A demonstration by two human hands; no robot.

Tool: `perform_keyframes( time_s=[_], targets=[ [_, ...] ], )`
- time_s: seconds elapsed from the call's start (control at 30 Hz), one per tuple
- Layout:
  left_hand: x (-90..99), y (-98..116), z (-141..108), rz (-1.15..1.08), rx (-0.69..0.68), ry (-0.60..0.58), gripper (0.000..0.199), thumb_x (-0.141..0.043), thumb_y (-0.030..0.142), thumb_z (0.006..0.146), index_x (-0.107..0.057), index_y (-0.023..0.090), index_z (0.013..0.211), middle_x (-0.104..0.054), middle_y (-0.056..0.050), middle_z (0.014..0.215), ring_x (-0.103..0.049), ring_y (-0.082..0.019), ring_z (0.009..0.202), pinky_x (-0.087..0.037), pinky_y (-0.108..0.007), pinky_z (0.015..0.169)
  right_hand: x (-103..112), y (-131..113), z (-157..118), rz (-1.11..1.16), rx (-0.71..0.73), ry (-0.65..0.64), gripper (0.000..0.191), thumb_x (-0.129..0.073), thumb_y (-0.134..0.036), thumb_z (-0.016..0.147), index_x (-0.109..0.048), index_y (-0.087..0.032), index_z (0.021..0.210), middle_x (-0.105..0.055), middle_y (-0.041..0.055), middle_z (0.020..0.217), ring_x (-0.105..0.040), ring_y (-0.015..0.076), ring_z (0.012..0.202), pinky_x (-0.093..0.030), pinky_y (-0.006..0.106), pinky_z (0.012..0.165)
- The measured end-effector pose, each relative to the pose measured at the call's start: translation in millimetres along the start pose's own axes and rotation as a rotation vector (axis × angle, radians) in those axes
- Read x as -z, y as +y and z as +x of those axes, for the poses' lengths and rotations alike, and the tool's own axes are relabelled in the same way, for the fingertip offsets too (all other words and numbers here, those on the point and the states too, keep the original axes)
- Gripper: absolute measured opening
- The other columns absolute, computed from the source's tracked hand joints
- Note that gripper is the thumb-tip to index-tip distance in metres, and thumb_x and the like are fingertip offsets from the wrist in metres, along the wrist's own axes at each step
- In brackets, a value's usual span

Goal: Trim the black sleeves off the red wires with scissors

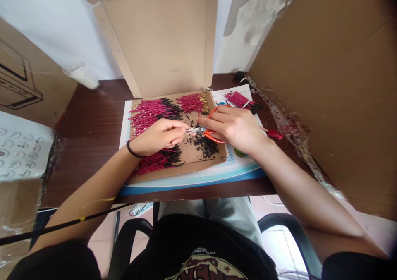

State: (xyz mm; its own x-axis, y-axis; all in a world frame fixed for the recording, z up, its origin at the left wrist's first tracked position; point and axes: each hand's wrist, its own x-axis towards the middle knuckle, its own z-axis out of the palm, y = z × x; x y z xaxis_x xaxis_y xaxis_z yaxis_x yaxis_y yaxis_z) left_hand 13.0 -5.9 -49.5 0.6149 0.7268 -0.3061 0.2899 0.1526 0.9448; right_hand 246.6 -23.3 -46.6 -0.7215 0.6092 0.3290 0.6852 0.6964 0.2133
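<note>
My right hand (231, 125) is shut on orange-handled wire snips (211, 127), whose steel jaws reach toward my left hand (158, 137). The left fingers pinch a thin wire at the jaws, though the wire is mostly hidden. Both hands are above an open cardboard box (198, 164) holding bundles of magenta wires (151, 112) with black ends. A smaller bundle with gold tips (192, 103) lies at the box's far side. Black stripped scraps (201, 144) are heaped on the box floor under the snips.
A magenta wire bundle (240, 101) lies on a printed paper mat (245, 160) right of the box. A small red object (275, 134) sits beyond my right wrist. The box lid (158, 44) stands up behind, and a large cardboard sheet (322, 85) walls the dark wooden table (89, 139) on the right.
</note>
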Motion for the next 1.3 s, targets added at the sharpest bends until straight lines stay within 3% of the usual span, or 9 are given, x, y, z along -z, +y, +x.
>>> perform_keyframes(
  time_s=[0.17, 0.43, 0.7, 0.97, 1.3],
  targets=[
    [0.1, 0.7, -0.1, 0.019, 0.001, -0.011, 0.024, -0.047, 0.022, 0.088, -0.067, 0.011, 0.097, -0.038, 0.005, 0.053, -0.028, -0.004, 0.042, -0.021, -0.018, 0.04, 0.4, -0.7, -0.3, 0.02, -0.004, -0.002, 0.031, -0.039, -0.018, 0.097, -0.063, -0.019, 0.118, -0.07, 0.0038, 0.085, -0.055, 0.0172, 0.081, -0.037, 0.03, 0.065],
    [-2.0, 7.4, -2.5, 0.113, -0.032, 0.003, 0.02, -0.052, 0.022, 0.085, -0.065, 0.013, 0.072, -0.041, 0.005, 0.047, -0.03, -0.004, 0.041, -0.035, -0.018, 0.043, 0.1, -1.5, 0.6, 0.089, -0.025, -0.013, 0.032, -0.037, -0.02, 0.098, -0.065, -0.019, 0.114, -0.069, 0.0052, 0.084, -0.056, 0.018, 0.081, -0.037, 0.031, 0.065],
    [2.6, -0.5, -0.8, 0.035, -0.047, -0.007, 0.017, -0.058, 0.024, 0.083, -0.068, 0.011, 0.079, -0.042, 0.004, 0.047, -0.031, -0.004, 0.041, -0.036, -0.02, 0.043, 0.8, -1.8, 0.6, 0.105, -0.032, -0.022, 0.031, -0.039, -0.021, 0.098, -0.065, -0.02, 0.114, -0.069, 0.0046, 0.085, -0.055, 0.0177, 0.081, -0.036, 0.031, 0.064],
    [6.8, -8.4, 0.8, -0.012, -0.025, -0.077, 0.025, -0.056, 0.027, 0.086, -0.07, 0.009, 0.097, -0.04, 0.004, 0.051, -0.03, -0.004, 0.043, -0.023, -0.018, 0.04, -4.0, -1.2, 0.3, 0.12, -0.03, -0.016, 0.031, -0.038, -0.021, 0.098, -0.066, -0.019, 0.11, -0.07, 0.0045, 0.083, -0.056, 0.0173, 0.079, -0.035, 0.031, 0.061],
    [6.5, -7.6, 0.7, -0.025, -0.021, -0.076, 0.026, -0.054, 0.027, 0.088, -0.07, 0.01, 0.099, -0.038, 0.004, 0.052, -0.028, -0.004, 0.044, -0.021, -0.02, 0.042, -9.5, 1.0, -0.9, 0.114, -0.017, -0.028, 0.033, -0.036, -0.028, 0.099, -0.067, -0.019, 0.107, -0.069, 0.0046, 0.079, -0.054, 0.0162, 0.073, -0.026, 0.031, 0.054]
  ],
)
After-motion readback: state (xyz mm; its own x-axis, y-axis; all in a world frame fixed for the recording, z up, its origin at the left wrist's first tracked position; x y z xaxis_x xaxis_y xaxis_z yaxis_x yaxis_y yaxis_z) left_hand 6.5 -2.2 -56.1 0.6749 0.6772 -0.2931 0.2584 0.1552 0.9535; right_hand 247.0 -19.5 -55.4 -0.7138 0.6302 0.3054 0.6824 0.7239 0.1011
